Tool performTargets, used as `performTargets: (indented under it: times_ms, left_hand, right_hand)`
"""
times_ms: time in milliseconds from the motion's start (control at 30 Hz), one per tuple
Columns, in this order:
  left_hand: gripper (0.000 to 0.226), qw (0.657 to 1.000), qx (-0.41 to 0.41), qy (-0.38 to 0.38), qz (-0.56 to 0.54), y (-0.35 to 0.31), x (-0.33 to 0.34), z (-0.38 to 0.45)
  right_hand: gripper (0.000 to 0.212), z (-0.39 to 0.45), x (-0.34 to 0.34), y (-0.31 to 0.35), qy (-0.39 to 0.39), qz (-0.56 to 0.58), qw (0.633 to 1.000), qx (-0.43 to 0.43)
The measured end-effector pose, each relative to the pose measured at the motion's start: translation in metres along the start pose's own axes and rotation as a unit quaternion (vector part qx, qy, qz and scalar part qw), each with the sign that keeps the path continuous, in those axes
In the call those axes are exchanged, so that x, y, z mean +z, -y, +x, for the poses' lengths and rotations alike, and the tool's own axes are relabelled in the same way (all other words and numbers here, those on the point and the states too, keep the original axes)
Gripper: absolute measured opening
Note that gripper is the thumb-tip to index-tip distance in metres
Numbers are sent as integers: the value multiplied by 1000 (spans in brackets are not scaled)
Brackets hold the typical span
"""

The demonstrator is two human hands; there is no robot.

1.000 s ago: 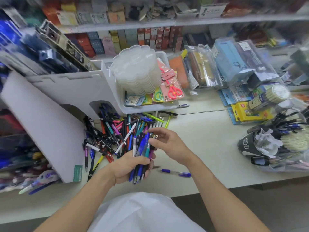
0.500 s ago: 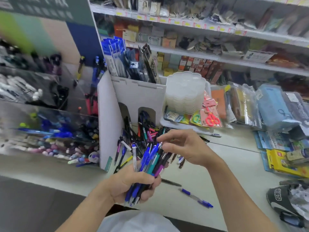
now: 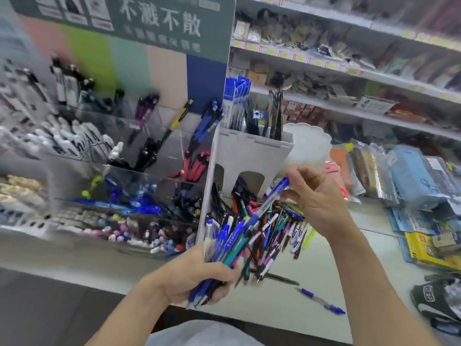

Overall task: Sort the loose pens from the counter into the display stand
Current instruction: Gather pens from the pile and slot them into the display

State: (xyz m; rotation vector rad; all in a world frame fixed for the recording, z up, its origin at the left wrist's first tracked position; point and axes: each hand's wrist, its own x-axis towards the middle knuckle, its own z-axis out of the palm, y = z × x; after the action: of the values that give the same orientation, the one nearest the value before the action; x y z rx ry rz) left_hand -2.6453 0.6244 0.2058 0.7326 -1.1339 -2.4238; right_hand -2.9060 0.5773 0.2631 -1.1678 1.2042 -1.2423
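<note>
Your left hand (image 3: 197, 275) grips a pen bundle (image 3: 229, 245) above the bench's (image 3: 311, 270) front edge while your right fingers (image 3: 294, 176) pinch a blue pen's (image 3: 267, 206) top.

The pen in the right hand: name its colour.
Blue with a clear barrel, pinched by the right hand; head view.

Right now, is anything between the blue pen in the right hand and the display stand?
Only the stand's white side panel stands between the blue pen, pinched by the right hand, and the clear bins left of it.
</note>
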Motion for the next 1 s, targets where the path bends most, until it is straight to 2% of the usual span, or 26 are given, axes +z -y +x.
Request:
performTargets:
  times_ms: [67,100,200,233,333,433,533,733,900,1000]
  left_hand:
    - [47,999,-26,-26,36,-4,-18,-14]
    - [48,997,-37,-34,51,-5,-25,-20]
    - [27,995,-34,-34,90,-9,-43,-35]
    - [23,994,-31,-36,100,-11,-49,-40]
    - [30,991,-29,-27,126,-20,-66,-54]
    - [16,988,-25,-5,155,-30,-82,-70]
    - [23,980,-16,-28,196,-37,-89,-81]
    - [29,970,10,-72,234,-45,-90,-90]
    - [16,981,5,-70,183,-50,-90,-92]
    - [20,982,-13,-89,168,-55,-89,-90]
  right_hand:
    - [51,-2,7,4,-43,-8,999,-11]
    - [50,-5,12,6,-59,-6,998,-17]
    - [19,-20,44,15,-73,-33,997,-17]
    - [14,-24,59,16,-63,-60,996,-1]
    - [14,-34,108,7,2,-145,987,64]
    - [17,-37,147,-2,41,-209,972,103]
    - [26,-38,170,-5,33,-222,967,117]
    - [15,-36,192,0,37,-290,951,101]
    - [14,-25,189,8,84,-240,960,117]
    - [15,-15,185,16,109,-172,969,137]
